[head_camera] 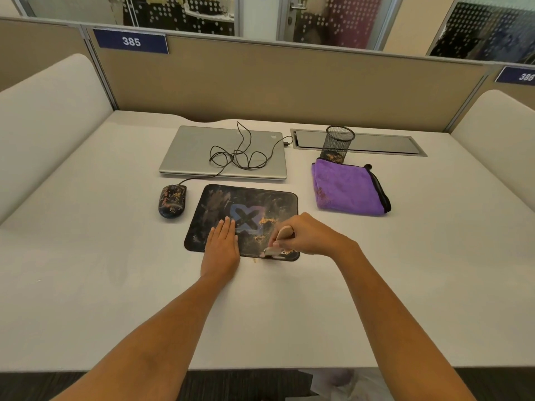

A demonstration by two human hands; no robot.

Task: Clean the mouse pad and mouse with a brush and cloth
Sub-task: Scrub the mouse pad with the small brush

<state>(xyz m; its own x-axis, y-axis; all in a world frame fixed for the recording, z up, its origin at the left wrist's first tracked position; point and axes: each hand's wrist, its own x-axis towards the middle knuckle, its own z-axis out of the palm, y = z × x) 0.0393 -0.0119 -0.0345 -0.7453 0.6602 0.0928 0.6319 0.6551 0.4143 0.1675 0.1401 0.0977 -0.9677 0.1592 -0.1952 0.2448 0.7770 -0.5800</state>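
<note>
A black mouse pad (254, 202) with a blue X and orange crumbs lies mid-desk. My left hand (221, 246) rests flat on its front left part, fingers straight. My right hand (307, 234) grips the wooden handle of a small brush (275, 247); its blurred head touches the pad's front right edge. A few crumbs lie on the desk just before that edge. A dirty black wired mouse (172, 201) sits left of the pad. The folded purple cloth (347, 188) lies to the right, beyond my right hand.
A closed silver laptop (188, 153) with the mouse's tangled cable on it lies behind the pad. A black mesh pen cup (337, 143) stands behind the cloth, by a recessed cable tray (385, 144). Beige partitions enclose the white desk (115, 270).
</note>
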